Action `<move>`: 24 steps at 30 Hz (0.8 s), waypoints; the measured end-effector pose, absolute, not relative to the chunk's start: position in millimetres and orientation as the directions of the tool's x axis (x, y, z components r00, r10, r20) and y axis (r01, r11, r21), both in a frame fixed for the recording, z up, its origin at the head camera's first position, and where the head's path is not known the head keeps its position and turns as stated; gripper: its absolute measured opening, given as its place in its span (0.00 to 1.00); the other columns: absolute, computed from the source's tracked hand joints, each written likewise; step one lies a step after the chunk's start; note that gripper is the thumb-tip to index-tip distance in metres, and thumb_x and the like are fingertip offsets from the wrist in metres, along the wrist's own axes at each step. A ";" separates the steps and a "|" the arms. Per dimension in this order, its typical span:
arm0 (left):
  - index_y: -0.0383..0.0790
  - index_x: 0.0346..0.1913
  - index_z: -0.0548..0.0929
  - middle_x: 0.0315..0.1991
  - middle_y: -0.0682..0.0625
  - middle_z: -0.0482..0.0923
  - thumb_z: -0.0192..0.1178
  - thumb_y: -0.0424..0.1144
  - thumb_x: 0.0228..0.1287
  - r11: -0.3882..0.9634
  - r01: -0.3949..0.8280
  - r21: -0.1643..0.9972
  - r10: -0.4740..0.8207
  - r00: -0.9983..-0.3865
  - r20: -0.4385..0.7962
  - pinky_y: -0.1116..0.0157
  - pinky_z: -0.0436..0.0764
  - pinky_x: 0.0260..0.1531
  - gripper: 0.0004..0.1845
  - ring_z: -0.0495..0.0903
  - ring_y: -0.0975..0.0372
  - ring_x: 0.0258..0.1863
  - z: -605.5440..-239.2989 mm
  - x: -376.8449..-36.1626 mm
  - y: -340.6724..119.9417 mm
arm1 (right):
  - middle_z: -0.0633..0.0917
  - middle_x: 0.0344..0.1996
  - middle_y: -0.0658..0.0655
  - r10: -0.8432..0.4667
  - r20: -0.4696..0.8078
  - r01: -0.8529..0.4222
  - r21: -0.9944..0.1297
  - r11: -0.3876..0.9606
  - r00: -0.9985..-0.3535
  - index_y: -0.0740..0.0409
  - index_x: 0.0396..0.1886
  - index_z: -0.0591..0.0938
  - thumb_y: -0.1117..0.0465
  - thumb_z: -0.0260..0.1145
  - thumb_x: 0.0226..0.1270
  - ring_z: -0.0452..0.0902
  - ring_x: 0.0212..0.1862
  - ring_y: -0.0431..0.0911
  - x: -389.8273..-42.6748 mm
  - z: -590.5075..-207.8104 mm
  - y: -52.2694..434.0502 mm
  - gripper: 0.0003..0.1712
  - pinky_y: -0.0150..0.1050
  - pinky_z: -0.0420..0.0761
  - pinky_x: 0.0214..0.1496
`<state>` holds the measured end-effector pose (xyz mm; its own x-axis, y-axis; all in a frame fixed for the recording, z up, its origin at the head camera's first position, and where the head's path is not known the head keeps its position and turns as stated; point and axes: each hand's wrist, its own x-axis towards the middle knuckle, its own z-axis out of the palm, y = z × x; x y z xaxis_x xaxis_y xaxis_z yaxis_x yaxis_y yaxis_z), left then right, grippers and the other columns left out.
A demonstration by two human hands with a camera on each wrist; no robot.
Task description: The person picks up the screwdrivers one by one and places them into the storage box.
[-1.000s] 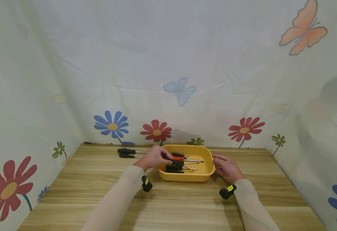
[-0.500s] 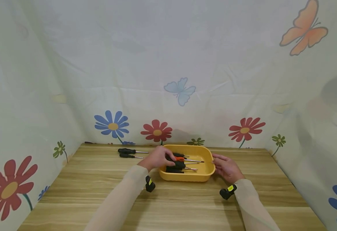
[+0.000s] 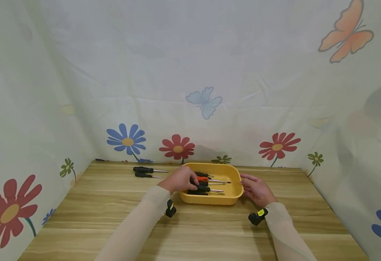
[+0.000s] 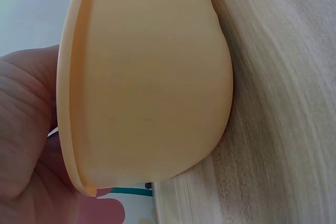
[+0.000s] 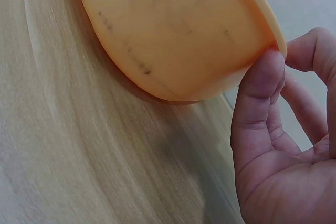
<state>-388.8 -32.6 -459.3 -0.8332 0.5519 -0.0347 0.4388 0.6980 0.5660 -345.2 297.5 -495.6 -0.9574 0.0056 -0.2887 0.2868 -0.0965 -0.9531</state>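
Note:
A yellow plastic bin [image 3: 234, 188] stands on the table with several screwdrivers in it, their shafts pointing right. Over its left end my left hand [image 3: 179, 180] reaches inside, fingers curled at the handle of a black screwdriver [image 3: 205, 189]; the fingertips are partly hidden. Beside that lie an orange-handled screwdriver [image 3: 202, 179] and more black ones. My right hand [image 3: 257, 190] pinches the bin's right rim between thumb and finger, as the right wrist view shows. In the left wrist view, the bin's outer wall [image 4: 152, 77] hides the left fingers.
Two black screwdrivers, an upper one [image 3: 143, 169] and a lower one [image 3: 143, 175], lie on the wooden table [image 3: 203, 232] left of the bin. A flower-printed cloth [image 3: 144, 87] hangs behind the table and at both sides.
My left hand has moved slightly right, deeper over the bin, and the black handles beneath it have shifted a little. My right hand stays on the rim.

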 end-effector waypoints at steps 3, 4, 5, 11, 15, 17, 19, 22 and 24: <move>0.51 0.35 0.94 0.40 0.56 0.86 0.78 0.38 0.56 0.707 0.440 0.554 0.553 -0.832 -0.045 0.59 0.83 0.53 0.05 0.78 0.62 0.42 -460.9 -389.5 -33.0 | 0.85 0.60 0.61 0.007 -0.289 0.287 -0.953 -0.097 -0.957 0.57 0.74 0.73 0.62 0.64 0.75 0.86 0.50 0.47 -345.3 -496.0 297.6 0.30 0.41 0.87 0.53; 0.50 0.35 0.94 0.40 0.56 0.86 0.78 0.39 0.56 0.709 0.446 0.546 0.556 -0.830 -0.045 0.60 0.83 0.52 0.05 0.78 0.62 0.42 -461.6 -390.0 -32.9 | 0.85 0.60 0.61 0.007 -0.288 0.286 -0.953 -0.098 -0.958 0.57 0.74 0.73 0.63 0.64 0.75 0.86 0.50 0.47 -345.4 -496.2 297.7 0.30 0.41 0.87 0.53; 0.50 0.35 0.94 0.40 0.56 0.86 0.78 0.39 0.56 0.712 0.453 0.536 0.560 -0.827 -0.045 0.60 0.84 0.52 0.05 0.78 0.62 0.42 -461.7 -390.0 -33.0 | 0.85 0.60 0.61 0.006 -0.288 0.286 -0.953 -0.100 -0.958 0.57 0.74 0.72 0.63 0.64 0.75 0.86 0.50 0.47 -345.7 -496.5 297.7 0.30 0.41 0.87 0.53; 0.50 0.37 0.94 0.42 0.56 0.86 0.78 0.39 0.56 0.733 0.479 0.483 0.572 -0.818 -0.057 0.61 0.84 0.51 0.05 0.79 0.63 0.42 -459.3 -388.1 -30.4 | 0.85 0.60 0.61 -0.001 -0.285 0.283 -0.953 -0.112 -0.959 0.58 0.75 0.72 0.64 0.63 0.75 0.87 0.48 0.45 -346.8 -498.2 298.1 0.30 0.39 0.88 0.51; 0.49 0.37 0.93 0.43 0.55 0.86 0.77 0.38 0.57 0.739 0.469 0.484 0.567 -0.821 -0.070 0.62 0.84 0.51 0.05 0.79 0.62 0.42 -458.3 -388.7 -28.5 | 0.86 0.59 0.60 -0.006 -0.285 0.284 -0.952 -0.117 -0.959 0.57 0.75 0.72 0.63 0.64 0.75 0.87 0.48 0.45 -346.5 -498.4 298.9 0.30 0.38 0.88 0.50; 0.49 0.37 0.93 0.43 0.55 0.85 0.77 0.38 0.57 0.744 0.465 0.480 0.562 -0.824 -0.074 0.62 0.84 0.51 0.05 0.78 0.63 0.42 -458.5 -389.2 -27.8 | 0.86 0.59 0.60 -0.007 -0.284 0.283 -0.952 -0.119 -0.959 0.57 0.75 0.72 0.63 0.64 0.75 0.87 0.48 0.45 -346.3 -498.4 299.2 0.30 0.38 0.88 0.51; 0.49 0.37 0.93 0.42 0.56 0.85 0.77 0.39 0.57 0.748 0.470 0.468 0.564 -0.823 -0.074 0.63 0.84 0.50 0.05 0.78 0.63 0.41 -459.0 -390.3 -27.1 | 0.85 0.61 0.61 -0.006 -0.284 0.283 -0.951 -0.122 -0.959 0.57 0.75 0.72 0.63 0.65 0.75 0.87 0.48 0.45 -346.0 -498.3 299.1 0.30 0.39 0.87 0.51; 0.49 0.36 0.93 0.39 0.57 0.86 0.76 0.40 0.59 0.754 0.491 0.437 0.572 -0.817 -0.069 0.63 0.84 0.50 0.04 0.78 0.64 0.39 -458.3 -390.5 -26.6 | 0.83 0.63 0.62 -0.004 -0.288 0.286 -0.951 -0.121 -0.958 0.57 0.75 0.72 0.63 0.65 0.75 0.87 0.50 0.46 -345.6 -498.1 298.5 0.30 0.39 0.87 0.52; 0.49 0.36 0.92 0.37 0.58 0.86 0.75 0.40 0.60 0.753 0.513 0.412 0.586 -0.808 -0.064 0.64 0.84 0.49 0.03 0.78 0.64 0.38 -457.3 -390.4 -26.3 | 0.82 0.64 0.63 0.000 -0.293 0.291 -0.949 -0.124 -0.956 0.56 0.74 0.72 0.63 0.65 0.75 0.87 0.51 0.46 -345.6 -497.8 297.9 0.30 0.40 0.87 0.53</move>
<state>-390.4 -26.3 -457.3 -0.8079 0.5858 -0.0642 0.5132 0.7529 0.4121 -345.6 297.9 -497.8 -0.9560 -0.0003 -0.2934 0.2912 -0.1235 -0.9487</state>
